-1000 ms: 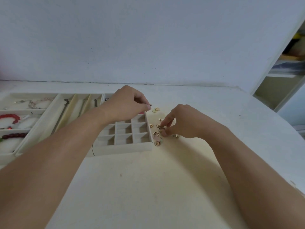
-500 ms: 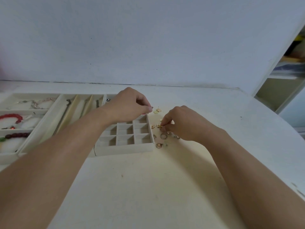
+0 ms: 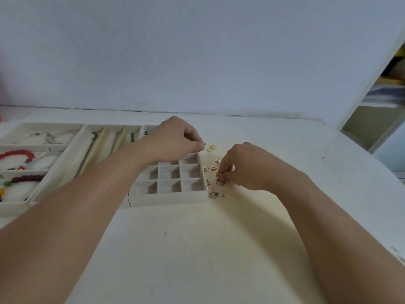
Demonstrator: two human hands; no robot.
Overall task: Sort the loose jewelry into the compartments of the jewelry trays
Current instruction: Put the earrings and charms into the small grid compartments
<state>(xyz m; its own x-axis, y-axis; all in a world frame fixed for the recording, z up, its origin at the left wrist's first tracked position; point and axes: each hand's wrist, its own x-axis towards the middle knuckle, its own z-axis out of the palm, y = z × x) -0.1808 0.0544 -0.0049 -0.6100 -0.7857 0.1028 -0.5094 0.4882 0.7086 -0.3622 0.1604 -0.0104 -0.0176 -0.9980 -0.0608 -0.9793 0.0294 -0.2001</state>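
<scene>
A: Pinching 1 small gold piece, the right hand sits at center right of the frame, fingertips curled tight over the loose pile.

B: Left hand?

A: Curled too, thumb and forefinger nipping a tiny stud just above the upper right corner of the grid tray. Both hands pinching, neither spread.

B: Where's the rest of the jewelry?

A: Scattered on the table just right of the grid tray: 2 rings, heart pieces, pale studs higher up. Bracelets lie in the tray at far left, chains in the long-slot tray beside it.

B: How to do this step well?

A: My call: lift straight up so the ring touching the fingers isn't dragged along, then drop each piece low into 1 open cell, matching pairs together. The visible cells look bare, so any works. Risk: a stud bouncing off a divider.
</scene>
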